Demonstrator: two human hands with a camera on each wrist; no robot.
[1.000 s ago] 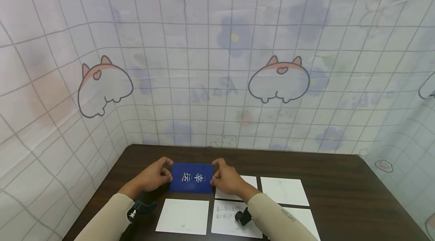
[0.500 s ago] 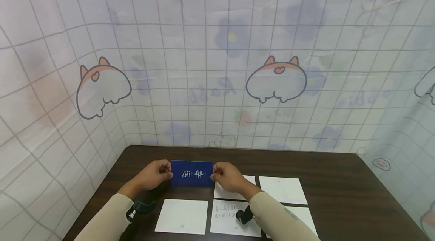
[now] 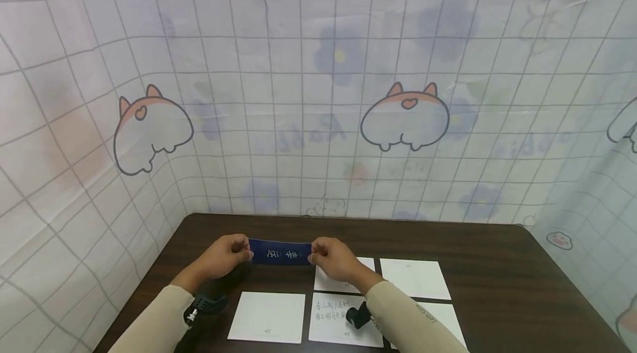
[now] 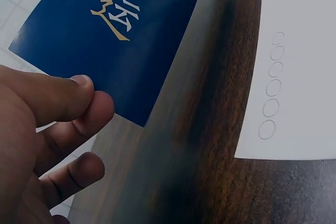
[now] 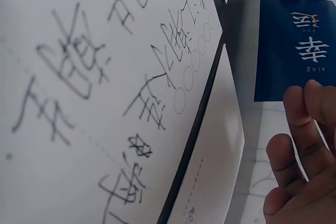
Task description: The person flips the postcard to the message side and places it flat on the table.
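Observation:
A blue card [image 3: 280, 252] with two large white-and-gold characters is held above the far left part of the table. My left hand [image 3: 222, 256] pinches one short edge of it between thumb and index finger, as the left wrist view of the card [image 4: 152, 51] shows. At the opposite short edge, my right hand [image 3: 339, 260] pinches it the same way; in the right wrist view the card [image 5: 281, 51] spans both hands. From the head it looks foreshortened, tilted steeply. Directly under my right forearm lies a white card with handwriting [image 3: 328, 328].
More white cards lie in rows on the dark wooden table [image 3: 507, 286]: a near left card [image 3: 267, 314], a far right card [image 3: 415, 278], and others partly covered by my right hand and sleeve. A patterned cloth [image 3: 308, 159] hangs behind and on both sides.
Both hands still hold the blue card. Its face has tipped away from the head view, so it looks much narrower than a second ago. The white cards stay in place.

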